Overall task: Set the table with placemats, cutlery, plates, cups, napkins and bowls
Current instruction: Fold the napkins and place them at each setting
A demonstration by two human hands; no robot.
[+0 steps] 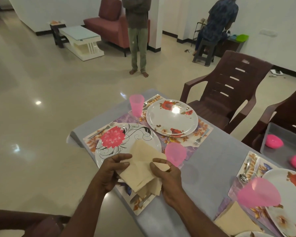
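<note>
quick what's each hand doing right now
Left hand: holding the beige napkin over the plate.
Right hand: pinching the same napkin's other edge.

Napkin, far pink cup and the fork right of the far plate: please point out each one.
napkin (pixel 141 165), head view, middle of the cloth between the hands.
far pink cup (pixel 135 105), head view, its side wall.
fork (pixel 200 139), head view, neck above the tines.

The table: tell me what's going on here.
A person is setting it. Both hands, left and right, hold a beige napkin over the plate with the pink flower. Placemats, forks, pink cups and plates are already out. Two pink bowls still sit in a clear tray at the right.
</note>
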